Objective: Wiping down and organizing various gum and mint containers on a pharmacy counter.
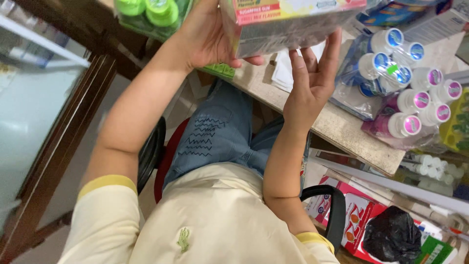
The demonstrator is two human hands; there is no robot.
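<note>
Box (pixel 288 24) – pink and yellow top, silvery sides. Green caps (pixel 146 11); blue caps (pixel 391 49); magenta caps (pixel 420 110). Jeans (pixel 220 132) blue with dark zigzag stitching. Shirt (pixel 215 220) cream, yellow-cuffed – perhaps a green emblem.

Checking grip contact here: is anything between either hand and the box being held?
Nothing visible. The left hand grips the box directly, and the right hand touches its underside with bare fingertips.
</note>
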